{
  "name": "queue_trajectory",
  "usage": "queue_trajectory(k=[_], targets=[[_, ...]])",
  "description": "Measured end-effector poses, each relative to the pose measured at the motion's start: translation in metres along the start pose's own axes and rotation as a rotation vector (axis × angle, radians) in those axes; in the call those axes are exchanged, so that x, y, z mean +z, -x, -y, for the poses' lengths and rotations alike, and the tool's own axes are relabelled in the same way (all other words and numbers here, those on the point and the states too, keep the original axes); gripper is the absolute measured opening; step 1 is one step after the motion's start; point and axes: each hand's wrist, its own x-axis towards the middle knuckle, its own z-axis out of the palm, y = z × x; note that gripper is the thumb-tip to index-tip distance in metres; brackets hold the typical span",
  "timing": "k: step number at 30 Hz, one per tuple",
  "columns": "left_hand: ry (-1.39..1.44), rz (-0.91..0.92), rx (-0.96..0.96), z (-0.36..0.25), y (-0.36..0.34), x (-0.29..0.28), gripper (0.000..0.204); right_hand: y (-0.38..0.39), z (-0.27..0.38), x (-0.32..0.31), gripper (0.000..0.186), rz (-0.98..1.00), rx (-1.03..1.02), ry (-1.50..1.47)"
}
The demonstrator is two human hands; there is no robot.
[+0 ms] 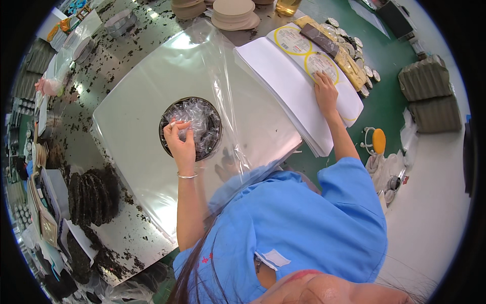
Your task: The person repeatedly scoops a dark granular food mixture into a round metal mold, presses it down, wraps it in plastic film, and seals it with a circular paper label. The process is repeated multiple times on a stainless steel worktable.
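My left hand (179, 144), with a bangle at its wrist, is over a round dark-rimmed container (218, 147). Its thumb and fingers are bent and closed on the crumpled clear plastic wrap (195, 111) that fills the container. Partly under the container, a large clear plastic sheet (152, 101) spreads across the metal table. To the right, my right hand (326, 92) lies with fingers stretched out on a round yellow-edged label (320, 66). A second such label (293, 39) is beside it, on a thick stack of white sheets (276, 76).
Dark crumbly cakes (93, 197) stand in a row at the left, among scattered dark bits. Stacked round tan discs (233, 14) and a glass of amber liquid (287, 6) are at the back. Yellow-wrapped blocks (349, 68) and small round pieces (374, 75) lie beyond the labels.
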Motion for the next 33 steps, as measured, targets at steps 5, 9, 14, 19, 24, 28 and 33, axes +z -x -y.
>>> queue_trajectory(k=[5,9,14,19,24,28,33], targets=[[-0.009,-0.002,-0.01,-0.003,0.002,-0.004,0.01,0.001,-0.015,0.009,0.032,-0.094,-0.2,0.086],[-0.017,0.003,-0.003,-0.005,0.001,-0.005,0.012,0.001,-0.019,0.009,0.029,-0.082,-0.293,0.122],[-0.056,0.002,0.003,-0.006,0.002,-0.004,0.009,-0.006,-0.014,0.006,0.019,-0.08,-0.085,-0.146],[-0.034,0.012,-0.01,-0.009,0.0,-0.002,0.008,-0.017,-0.031,0.008,0.009,-0.065,0.273,-0.386],[-0.041,-0.01,0.007,-0.004,0.001,-0.001,0.008,-0.062,-0.158,-0.047,0.013,-0.832,0.566,-0.095],[-0.062,-0.136,0.035,-0.004,0.003,0.0,0.019,-0.109,-0.039,-0.107,0.041,-0.922,0.324,-0.475],[-0.133,-0.241,0.086,-0.004,0.004,0.002,0.027,-0.062,0.204,-0.104,0.038,-0.313,-0.341,-0.715]])
